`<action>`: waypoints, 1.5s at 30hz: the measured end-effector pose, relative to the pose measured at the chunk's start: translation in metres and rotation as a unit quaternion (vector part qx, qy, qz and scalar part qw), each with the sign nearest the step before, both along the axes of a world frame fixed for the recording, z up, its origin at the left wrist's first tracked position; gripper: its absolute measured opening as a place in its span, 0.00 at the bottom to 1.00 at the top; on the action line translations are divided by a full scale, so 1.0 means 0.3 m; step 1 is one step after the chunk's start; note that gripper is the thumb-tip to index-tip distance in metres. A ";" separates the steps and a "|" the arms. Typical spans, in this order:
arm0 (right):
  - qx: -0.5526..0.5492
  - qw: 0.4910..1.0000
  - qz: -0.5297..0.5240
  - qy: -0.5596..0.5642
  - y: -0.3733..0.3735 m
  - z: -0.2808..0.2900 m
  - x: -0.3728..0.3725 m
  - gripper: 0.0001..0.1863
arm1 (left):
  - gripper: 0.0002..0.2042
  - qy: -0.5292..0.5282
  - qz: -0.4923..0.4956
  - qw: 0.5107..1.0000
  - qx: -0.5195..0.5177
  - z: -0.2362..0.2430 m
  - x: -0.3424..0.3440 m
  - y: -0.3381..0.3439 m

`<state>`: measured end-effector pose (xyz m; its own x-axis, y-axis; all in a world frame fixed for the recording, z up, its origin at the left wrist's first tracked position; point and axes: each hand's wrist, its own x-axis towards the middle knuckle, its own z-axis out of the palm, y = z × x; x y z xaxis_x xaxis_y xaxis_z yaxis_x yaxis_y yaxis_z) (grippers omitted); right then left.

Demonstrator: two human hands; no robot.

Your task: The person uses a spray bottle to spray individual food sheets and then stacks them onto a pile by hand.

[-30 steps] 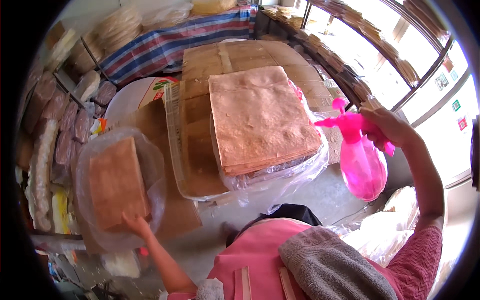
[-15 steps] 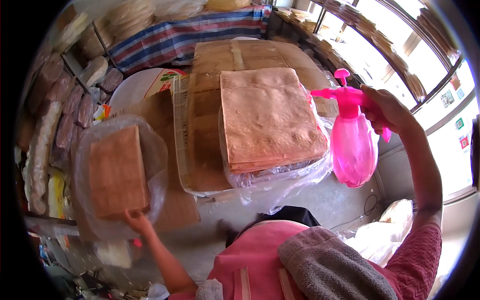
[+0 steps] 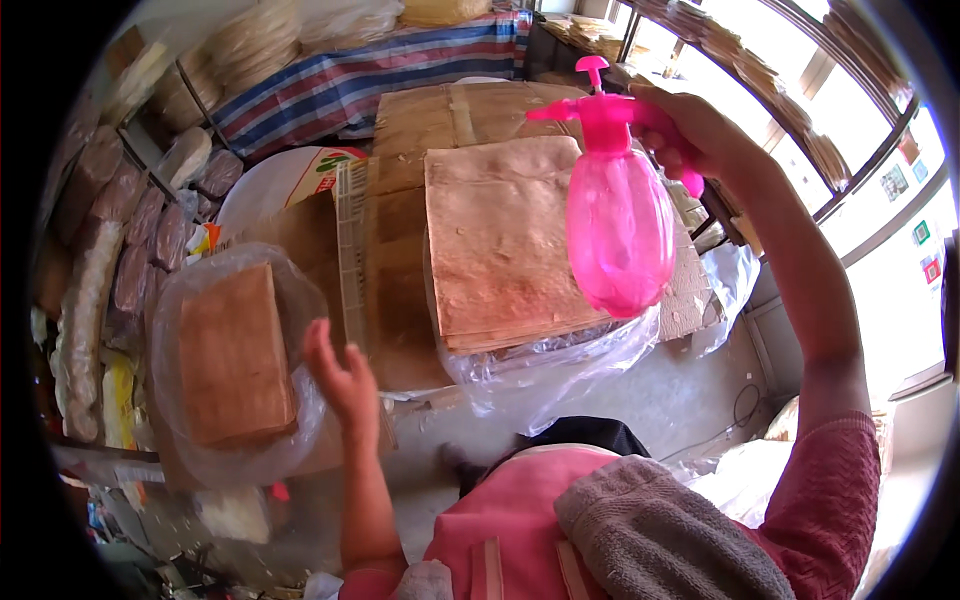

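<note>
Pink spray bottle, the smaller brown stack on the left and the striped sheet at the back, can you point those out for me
Pink spray bottle (image 3: 620, 225): head view, middle of its clear body.
Smaller brown stack (image 3: 234, 355): head view, middle of its top face.
Striped sheet (image 3: 372, 85): head view, middle of its hanging front.

Grips the pink sprayer (image 3: 620, 230) by its handle, nearly upright, with the right hand (image 3: 692, 130), hiding part of the big stack (image 3: 505, 235) from view. Holds the left hand (image 3: 347, 382), fingers parted, near the plastic (image 3: 212, 266) under the small stack (image 3: 235, 355).
</note>
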<state>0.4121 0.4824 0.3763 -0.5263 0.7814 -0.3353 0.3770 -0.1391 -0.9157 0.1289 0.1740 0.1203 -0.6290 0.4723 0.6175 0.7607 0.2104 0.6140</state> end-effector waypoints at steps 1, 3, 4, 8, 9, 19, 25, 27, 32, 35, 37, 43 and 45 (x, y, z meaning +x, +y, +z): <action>-0.003 1.000 -0.027 0.006 0.030 -0.016 0.018 0.23 | 0.22 0.026 -0.041 0.999 -0.005 0.016 0.049 0.044; -0.030 0.996 -0.088 0.016 0.118 -0.039 0.078 0.22 | 0.21 0.039 -0.118 0.992 -0.009 0.050 0.156 0.109; -0.013 0.994 -0.107 0.014 0.126 -0.045 0.105 0.22 | 0.20 0.027 -0.149 0.988 -0.010 0.062 0.200 0.125; 0.063 0.988 -0.140 -0.001 0.084 -0.080 0.285 0.22 | 0.18 0.060 -0.292 0.954 -0.037 0.054 0.299 0.205; 0.069 0.987 -0.145 -0.025 0.057 -0.082 0.349 0.22 | 0.20 0.067 -0.322 0.943 -0.055 0.060 0.326 0.241; 0.011 0.945 -0.324 0.031 -0.430 -0.200 0.766 0.24 | 0.42 0.263 -0.396 0.832 -0.287 0.011 0.428 0.532; -0.025 0.939 -0.329 0.096 -0.603 -0.370 0.877 0.26 | 0.30 0.269 -0.462 0.786 -0.309 0.037 0.408 0.592; -0.030 0.938 -0.329 0.106 -0.649 -0.402 0.874 0.26 | 0.29 0.278 -0.452 0.781 -0.330 0.012 0.410 0.602; -0.052 0.936 -0.316 0.148 -0.718 -0.459 0.875 0.24 | 0.30 0.319 -0.423 0.780 -0.333 -0.017 0.446 0.619; -0.042 0.936 -0.312 0.156 -0.731 -0.478 0.877 0.23 | 0.31 0.354 -0.405 0.772 -0.339 0.009 0.487 0.609; -0.042 0.937 -0.309 0.160 -0.738 -0.473 0.873 0.23 | 0.33 0.351 -0.403 0.755 -0.381 0.025 0.500 0.611; -0.035 0.937 -0.308 0.158 -0.767 -0.472 0.874 0.22 | 0.33 0.402 -0.408 0.732 -0.368 0.042 0.502 0.613; -0.033 0.940 -0.301 0.156 -0.775 -0.468 0.869 0.22 | 0.33 0.424 -0.408 0.721 -0.366 0.055 0.518 0.615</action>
